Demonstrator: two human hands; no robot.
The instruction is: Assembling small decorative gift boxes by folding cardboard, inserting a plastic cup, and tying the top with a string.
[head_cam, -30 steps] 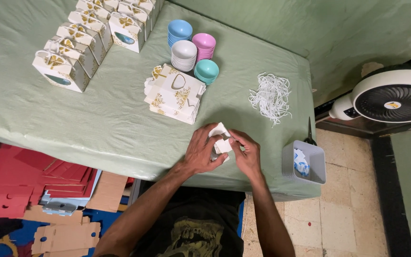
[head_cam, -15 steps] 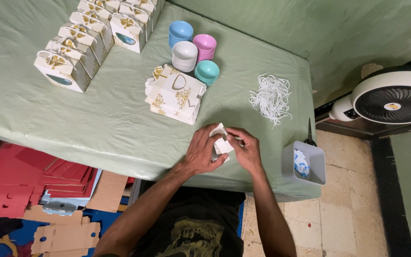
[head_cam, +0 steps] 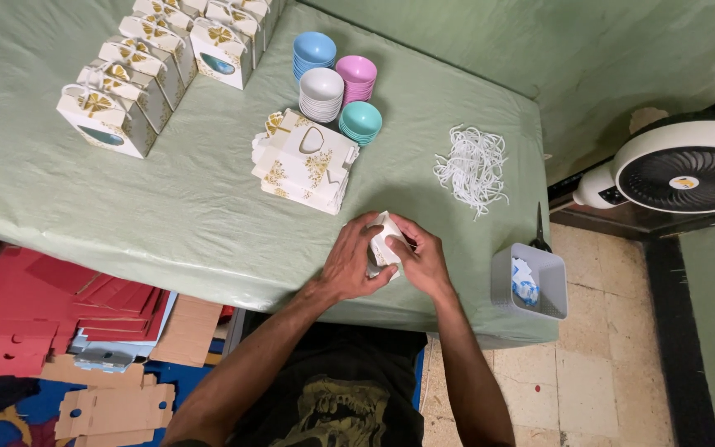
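Note:
Both of my hands are closed around a small white cardboard box piece (head_cam: 386, 240) near the front edge of the green-covered table (head_cam: 167, 215). My left hand (head_cam: 351, 263) grips it from the left and my right hand (head_cam: 422, 258) from the right; most of the piece is hidden by my fingers. Just beyond my hands lies a stack of flat white box blanks with gold bows (head_cam: 304, 161).
Rows of finished white gift boxes (head_cam: 138, 70) stand at the back left. Stacks of small blue, pink, white and teal bowls (head_cam: 337, 91) sit mid-table. A pile of white cords (head_cam: 473, 165) lies right. A grey bin (head_cam: 530, 281) and a fan (head_cam: 676, 174) are right.
My hands have closed more tightly around the white piece and turned it slightly; they stay at the same spot on the table.

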